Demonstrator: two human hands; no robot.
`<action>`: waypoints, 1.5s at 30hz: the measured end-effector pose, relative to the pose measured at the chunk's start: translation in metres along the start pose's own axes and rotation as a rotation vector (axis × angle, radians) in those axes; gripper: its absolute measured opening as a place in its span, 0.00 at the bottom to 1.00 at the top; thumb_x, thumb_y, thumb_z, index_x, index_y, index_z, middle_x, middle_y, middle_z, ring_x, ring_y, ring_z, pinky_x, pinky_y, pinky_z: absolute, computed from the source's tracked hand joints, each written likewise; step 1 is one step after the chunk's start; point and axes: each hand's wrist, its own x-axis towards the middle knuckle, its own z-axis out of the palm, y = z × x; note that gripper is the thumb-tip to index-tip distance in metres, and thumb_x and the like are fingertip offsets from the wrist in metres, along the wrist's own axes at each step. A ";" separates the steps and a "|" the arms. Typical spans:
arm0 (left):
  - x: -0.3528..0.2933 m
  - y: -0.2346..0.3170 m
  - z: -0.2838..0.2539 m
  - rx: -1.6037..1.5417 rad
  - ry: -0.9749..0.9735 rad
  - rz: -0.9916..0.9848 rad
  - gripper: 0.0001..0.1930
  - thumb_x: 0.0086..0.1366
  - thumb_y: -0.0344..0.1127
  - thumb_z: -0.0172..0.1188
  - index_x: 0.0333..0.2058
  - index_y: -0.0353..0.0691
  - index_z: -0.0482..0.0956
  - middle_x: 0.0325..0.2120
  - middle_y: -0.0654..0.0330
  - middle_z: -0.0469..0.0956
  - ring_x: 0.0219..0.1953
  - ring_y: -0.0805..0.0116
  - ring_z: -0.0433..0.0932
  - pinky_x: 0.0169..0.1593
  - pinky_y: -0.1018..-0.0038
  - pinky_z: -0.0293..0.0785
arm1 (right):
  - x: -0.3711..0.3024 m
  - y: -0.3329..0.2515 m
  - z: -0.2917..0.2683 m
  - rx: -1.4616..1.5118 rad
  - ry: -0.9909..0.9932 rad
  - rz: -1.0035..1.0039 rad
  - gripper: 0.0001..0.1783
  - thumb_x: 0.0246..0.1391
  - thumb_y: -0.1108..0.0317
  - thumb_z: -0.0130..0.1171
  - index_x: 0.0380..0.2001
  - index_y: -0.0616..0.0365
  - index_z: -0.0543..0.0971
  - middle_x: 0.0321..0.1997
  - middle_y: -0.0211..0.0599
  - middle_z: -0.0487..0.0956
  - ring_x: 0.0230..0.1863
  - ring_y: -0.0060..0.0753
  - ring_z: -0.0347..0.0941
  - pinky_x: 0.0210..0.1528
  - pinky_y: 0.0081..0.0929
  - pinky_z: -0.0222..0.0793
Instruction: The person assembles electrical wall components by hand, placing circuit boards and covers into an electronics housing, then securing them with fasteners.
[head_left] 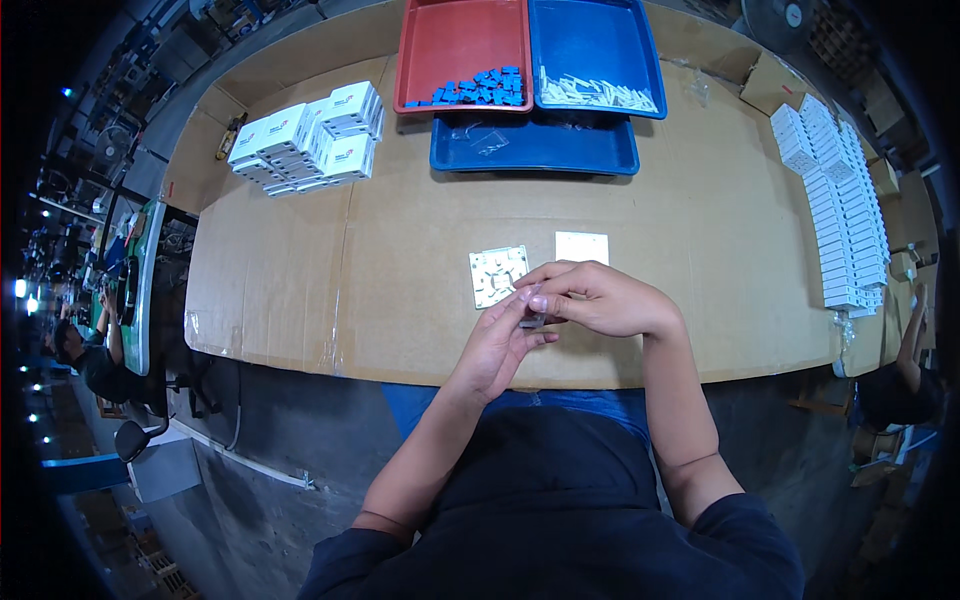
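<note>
My left hand (pixel 494 347) and my right hand (pixel 608 298) meet above the near middle of the table. Thumbs and fingertips of both are pinched together around something small, pale or see-through, mostly hidden by the fingers. Just beyond my left fingertips lies a square white plastic plate (pixel 486 282) with moulded ribs and cut-outs, partly covered by the hands. To its right, a plain white square plate (pixel 582 246) lies flat behind my right hand, which hides its lower edge.
At the back stand a red tray (pixel 460 45) of blue parts, a blue tray (pixel 595 50) of white strips and a lower blue tray (pixel 535 155). White boxes (pixel 300 140) are stacked left, white plastic pieces (pixel 840 225) right. Cardboard (pixel 400 240) covers the table. People work at both sides.
</note>
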 end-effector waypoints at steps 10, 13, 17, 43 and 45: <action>0.001 -0.008 -0.003 0.042 -0.017 -0.001 0.19 0.82 0.37 0.45 0.63 0.35 0.70 0.54 0.53 0.78 0.52 0.65 0.81 0.55 0.64 0.80 | 0.000 -0.004 0.003 -0.091 -0.042 -0.014 0.23 0.73 0.53 0.54 0.46 0.65 0.86 0.59 0.57 0.80 0.56 0.54 0.80 0.58 0.39 0.74; -0.002 -0.003 -0.002 0.045 -0.047 -0.024 0.19 0.82 0.38 0.45 0.63 0.35 0.70 0.54 0.54 0.78 0.51 0.65 0.81 0.56 0.64 0.79 | -0.001 0.000 -0.001 -0.103 0.015 -0.083 0.24 0.73 0.52 0.53 0.46 0.65 0.86 0.55 0.58 0.81 0.53 0.54 0.80 0.56 0.40 0.75; 0.001 -0.008 -0.007 0.093 -0.026 -0.002 0.20 0.82 0.42 0.46 0.62 0.35 0.70 0.55 0.53 0.78 0.52 0.60 0.81 0.54 0.64 0.81 | 0.006 -0.014 -0.004 -0.090 -0.188 0.160 0.24 0.74 0.54 0.52 0.55 0.65 0.82 0.55 0.49 0.83 0.54 0.46 0.80 0.61 0.34 0.72; -0.033 0.002 0.000 0.099 0.004 -0.002 0.24 0.82 0.45 0.45 0.63 0.31 0.73 0.50 0.51 0.81 0.47 0.66 0.81 0.52 0.69 0.79 | 0.175 0.125 -0.242 -0.714 0.855 0.189 0.12 0.55 0.67 0.66 0.42 0.59 0.87 0.42 0.50 0.87 0.46 0.51 0.84 0.50 0.44 0.78; -0.037 0.003 0.001 0.123 0.029 0.013 0.24 0.82 0.45 0.44 0.63 0.32 0.73 0.51 0.51 0.81 0.46 0.66 0.81 0.51 0.69 0.79 | 0.173 0.128 -0.245 -0.665 0.903 0.198 0.12 0.54 0.68 0.68 0.41 0.60 0.87 0.41 0.50 0.87 0.45 0.49 0.85 0.49 0.40 0.79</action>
